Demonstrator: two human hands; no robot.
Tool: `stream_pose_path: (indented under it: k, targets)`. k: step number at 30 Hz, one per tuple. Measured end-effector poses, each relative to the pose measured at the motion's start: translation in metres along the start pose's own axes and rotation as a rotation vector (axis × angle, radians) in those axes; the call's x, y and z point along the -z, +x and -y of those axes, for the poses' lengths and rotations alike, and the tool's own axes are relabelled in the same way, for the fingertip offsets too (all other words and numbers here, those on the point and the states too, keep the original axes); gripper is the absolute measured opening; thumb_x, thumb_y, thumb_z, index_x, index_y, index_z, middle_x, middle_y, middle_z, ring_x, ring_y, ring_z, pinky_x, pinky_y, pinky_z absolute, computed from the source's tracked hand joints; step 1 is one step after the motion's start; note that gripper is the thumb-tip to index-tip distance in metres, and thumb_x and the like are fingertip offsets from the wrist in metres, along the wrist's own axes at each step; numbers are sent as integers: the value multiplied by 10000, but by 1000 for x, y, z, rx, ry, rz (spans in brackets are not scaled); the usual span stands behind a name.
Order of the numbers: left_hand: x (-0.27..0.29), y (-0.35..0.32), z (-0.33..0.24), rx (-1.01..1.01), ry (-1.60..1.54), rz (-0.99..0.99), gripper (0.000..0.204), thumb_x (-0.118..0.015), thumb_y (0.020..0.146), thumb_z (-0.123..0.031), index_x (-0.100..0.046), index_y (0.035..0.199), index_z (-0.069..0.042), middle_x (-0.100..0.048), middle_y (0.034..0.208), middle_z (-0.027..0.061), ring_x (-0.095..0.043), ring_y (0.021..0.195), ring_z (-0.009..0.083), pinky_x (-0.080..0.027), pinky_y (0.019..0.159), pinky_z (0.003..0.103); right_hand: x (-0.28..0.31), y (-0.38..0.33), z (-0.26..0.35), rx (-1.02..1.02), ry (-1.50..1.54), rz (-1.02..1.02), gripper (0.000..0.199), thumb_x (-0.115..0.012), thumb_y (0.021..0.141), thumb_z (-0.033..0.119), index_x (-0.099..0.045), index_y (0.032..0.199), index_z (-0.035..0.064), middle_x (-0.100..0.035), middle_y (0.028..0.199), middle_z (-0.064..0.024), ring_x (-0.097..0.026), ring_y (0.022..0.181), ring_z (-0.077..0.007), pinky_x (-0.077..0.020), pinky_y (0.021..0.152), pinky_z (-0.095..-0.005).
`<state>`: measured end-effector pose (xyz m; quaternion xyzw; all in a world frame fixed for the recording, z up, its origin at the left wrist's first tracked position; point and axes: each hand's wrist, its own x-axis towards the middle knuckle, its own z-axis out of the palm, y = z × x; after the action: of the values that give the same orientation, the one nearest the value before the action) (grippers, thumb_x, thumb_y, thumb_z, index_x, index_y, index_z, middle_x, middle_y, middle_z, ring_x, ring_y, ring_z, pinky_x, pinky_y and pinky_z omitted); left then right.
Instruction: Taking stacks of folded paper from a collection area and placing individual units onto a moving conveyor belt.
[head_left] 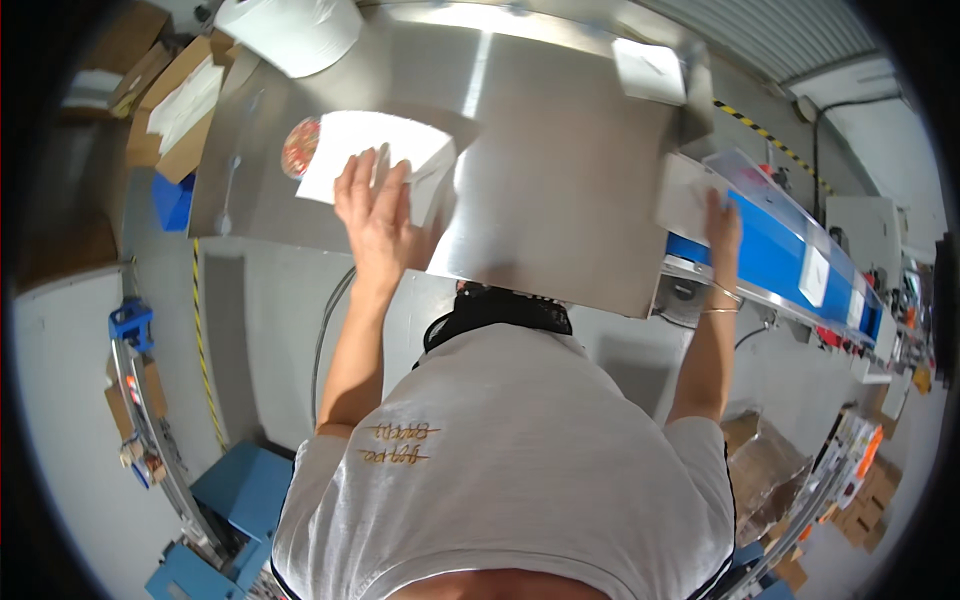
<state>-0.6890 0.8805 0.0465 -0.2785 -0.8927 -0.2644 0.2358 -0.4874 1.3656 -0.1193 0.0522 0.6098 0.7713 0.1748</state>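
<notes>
My left hand (pixel 378 215) rests on a fanned stack of flat white packets (pixel 345 150) on the steel table (pixel 560 170). Its fingers are stretched out and apart. A round clear container with small red and pale pieces (pixel 299 148) shows partly from under the stack's left edge. At the right, my right hand (pixel 722 238) is at the near end of a blue conveyor belt (pixel 775 240). Its fingers close on the right edge of a pale flat packet (pixel 685 195) over the belt; they are slightly blurred.
More white packets (pixel 814 276) lie farther along the belt. A white sheet or packet (pixel 650 72) is at the table's far right corner. A white bucket (pixel 290 35) stands at the back left, beside an open cardboard box (pixel 180 105). A clear guard (pixel 760 185) runs along the conveyor.
</notes>
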Motion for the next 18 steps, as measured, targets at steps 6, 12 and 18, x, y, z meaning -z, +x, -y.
stream_pose_path:
  k: [6,12,18]
  targets:
    - [0,-1,-3,31,-68,18,285,-680,762,-18,-721,1020,-131,-462,1387,133,-324,1326,403,-244,1076,503,49,12,-114,-786,2105,-197,447,-691,818,299,-577,1203,102,-572,1217,-165,-551,1116,-322,-445,944,-429]
    - [-1,-2,5,2,-69,66,243,-679,773,-52,-724,995,-140,-429,1422,142,-275,1361,419,-172,1088,566,247,65,-227,495,2936,-391,538,-778,773,177,-552,1261,154,-484,1293,-95,-559,1075,-227,-507,849,-336]
    - [6,2,7,17,-56,47,480,-672,855,-283,-563,1274,-77,-358,1457,210,-269,1367,429,-203,1095,543,256,71,-211,663,3125,-309,430,-669,901,222,-518,1263,47,-569,1176,-57,-547,1023,-143,-484,837,-297]
